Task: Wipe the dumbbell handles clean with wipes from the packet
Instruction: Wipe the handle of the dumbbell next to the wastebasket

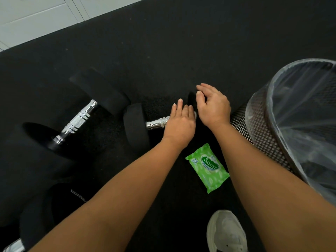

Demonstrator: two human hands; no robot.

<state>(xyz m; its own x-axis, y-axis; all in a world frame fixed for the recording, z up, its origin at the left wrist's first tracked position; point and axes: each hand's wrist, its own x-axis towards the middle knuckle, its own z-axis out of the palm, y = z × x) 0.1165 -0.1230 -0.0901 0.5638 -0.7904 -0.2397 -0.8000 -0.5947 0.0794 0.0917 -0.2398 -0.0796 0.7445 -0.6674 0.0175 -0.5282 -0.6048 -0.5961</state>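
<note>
Nearest is a white shoe (225,231). Just beyond it the green packet (207,168) lies flat on the black floor (181,51), between the two forearms and closer to the right one. Its long axis runs from near-right to far-left.

Farther on, both hands hover at the small dumbbell (135,124), whose handle (157,123) runs left to right. The left hand (179,124) lies over the handle's right part with its fingers fairly straight. The right hand (213,106) is loosely spread over the right head and pinches nothing. I see no wipe in either.

So the packet sits on the near side of both hands, and I'd guess either must draw back for it, the left having slightly less way to go.

A mesh bin (263,124) stands right, and a bigger dumbbell (76,122) lies far left.
</note>
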